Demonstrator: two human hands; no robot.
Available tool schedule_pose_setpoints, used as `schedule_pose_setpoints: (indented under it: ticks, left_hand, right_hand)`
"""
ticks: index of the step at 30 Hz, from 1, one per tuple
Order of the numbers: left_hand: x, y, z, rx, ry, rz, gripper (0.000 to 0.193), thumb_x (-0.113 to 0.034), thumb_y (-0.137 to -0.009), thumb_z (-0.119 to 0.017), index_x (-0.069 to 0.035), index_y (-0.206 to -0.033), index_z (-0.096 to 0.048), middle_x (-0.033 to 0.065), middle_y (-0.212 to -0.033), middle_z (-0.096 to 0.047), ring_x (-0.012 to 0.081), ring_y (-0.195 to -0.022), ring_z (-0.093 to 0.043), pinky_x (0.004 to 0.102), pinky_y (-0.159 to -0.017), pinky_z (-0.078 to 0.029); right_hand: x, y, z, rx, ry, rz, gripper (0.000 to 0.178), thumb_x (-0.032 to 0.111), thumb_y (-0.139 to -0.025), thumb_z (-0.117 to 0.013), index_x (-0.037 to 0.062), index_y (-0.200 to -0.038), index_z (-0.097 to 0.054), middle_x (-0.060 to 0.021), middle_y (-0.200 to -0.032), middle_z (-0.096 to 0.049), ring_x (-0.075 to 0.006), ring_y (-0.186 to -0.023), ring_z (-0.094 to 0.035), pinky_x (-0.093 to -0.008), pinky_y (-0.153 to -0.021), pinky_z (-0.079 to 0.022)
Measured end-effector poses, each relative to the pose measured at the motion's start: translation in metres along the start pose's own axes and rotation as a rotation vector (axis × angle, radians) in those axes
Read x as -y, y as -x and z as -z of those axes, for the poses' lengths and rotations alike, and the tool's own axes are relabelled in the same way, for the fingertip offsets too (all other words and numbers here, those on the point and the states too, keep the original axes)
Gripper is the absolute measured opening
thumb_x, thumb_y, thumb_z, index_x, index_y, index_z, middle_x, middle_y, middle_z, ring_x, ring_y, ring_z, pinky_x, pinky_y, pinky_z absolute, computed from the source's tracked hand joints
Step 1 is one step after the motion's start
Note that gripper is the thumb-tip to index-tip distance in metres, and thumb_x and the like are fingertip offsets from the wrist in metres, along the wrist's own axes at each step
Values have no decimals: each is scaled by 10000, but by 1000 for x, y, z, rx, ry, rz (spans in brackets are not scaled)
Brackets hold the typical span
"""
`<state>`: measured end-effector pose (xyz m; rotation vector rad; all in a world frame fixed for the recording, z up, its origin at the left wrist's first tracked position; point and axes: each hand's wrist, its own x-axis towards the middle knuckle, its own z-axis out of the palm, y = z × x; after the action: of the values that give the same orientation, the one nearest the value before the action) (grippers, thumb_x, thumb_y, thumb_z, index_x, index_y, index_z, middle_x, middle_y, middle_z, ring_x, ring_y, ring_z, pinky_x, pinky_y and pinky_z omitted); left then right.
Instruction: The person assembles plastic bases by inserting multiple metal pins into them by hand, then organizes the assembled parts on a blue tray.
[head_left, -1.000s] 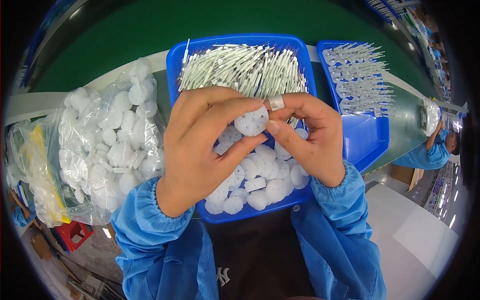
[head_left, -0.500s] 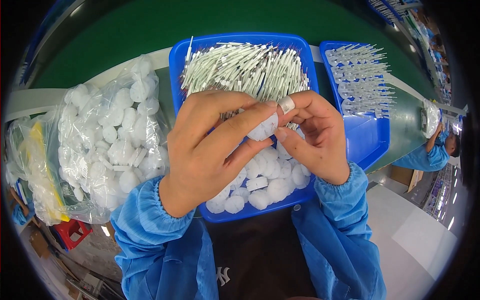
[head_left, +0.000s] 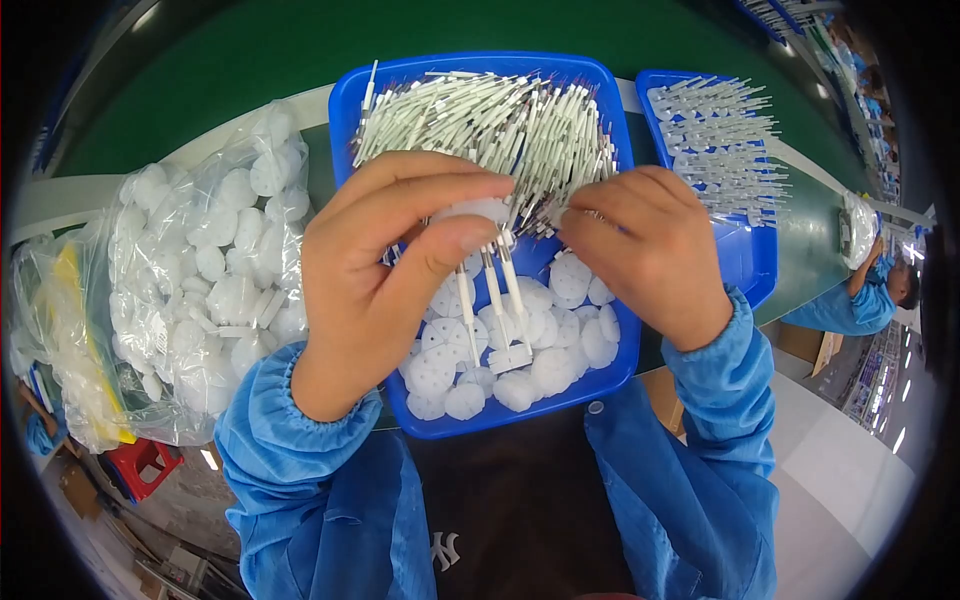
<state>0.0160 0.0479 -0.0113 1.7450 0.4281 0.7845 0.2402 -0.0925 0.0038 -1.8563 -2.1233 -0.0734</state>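
Observation:
My left hand (head_left: 400, 235) pinches a round white plastic disc (head_left: 478, 209) between thumb and fingers. Several thin white rods (head_left: 508, 285) hang down from this disc over the blue tray (head_left: 510, 425). My right hand (head_left: 645, 245) is at the front right of a heap of loose white rods (head_left: 450, 125), its fingers closed together; what is between them is too small to make out. Loose white discs with small holes (head_left: 552, 372) fill the near part of the tray, below both hands.
Left of the tray lies a clear plastic bag of white discs (head_left: 212, 258). A second blue tray (head_left: 742, 243) at the right holds rows of discs with rods standing in them (head_left: 715, 150). A red stool (head_left: 145, 468) is at the lower left. Another person (head_left: 858, 308) works far right.
My hands have moved apart. The left has turned the disc over, so its rods now point down; the right has moved away from the disc to the rod heap.

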Motion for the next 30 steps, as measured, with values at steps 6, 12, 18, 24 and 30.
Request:
schedule_pose_setpoints:
  ticks: [6,12,18,24,30]
  left_hand:
    - [3,2,0,-21,138,242,246,-53,-1018,-725,-22,-1255,-785,43,-1014,-673,68,-819,-576,228,-664,-464]
    - [10,0,-7,-34,88,198,437,50,-989,-636,-92,-1393,-724,73,-1115,-656,91,-901,-628,196,-633,-505]
    - [11,2,-6,4,134,141,383,50,-968,-689,-62,-1328,-753,89,-1161,-731,102,-974,-697,198,-682,-556]
    - [2,1,-4,45,198,275,318,12,-1054,-616,26,-1361,-699,130,-1314,-726,121,-1069,-702,219,-764,-576]
    - [2,2,-3,43,173,267,314,-14,-1066,-623,30,-1368,-694,145,-1346,-737,110,-1048,-699,213,-759,-560]
  right_hand:
    - [0,-10,-16,61,230,176,244,129,-703,-821,118,-929,-730,-10,-1032,-718,-219,-966,-697,-457,-1054,-507]
    - [1,-4,-12,-125,-157,-115,196,71,-751,-803,115,-922,-716,-12,-1070,-745,-216,-995,-716,-468,-1107,-463]
    - [37,-12,-13,-303,-584,-276,267,-18,-837,-864,18,-1089,-783,-81,-976,-772,-212,-879,-747,-296,-737,-600]
    - [36,-4,-18,-303,-644,-424,216,33,-868,-886,-1,-1056,-787,-82,-859,-783,-122,-691,-729,-255,-630,-588]
    - [37,-4,-12,-241,-811,-546,176,46,-882,-883,-9,-1023,-794,-79,-782,-775,-87,-696,-727,-233,-619,-567]
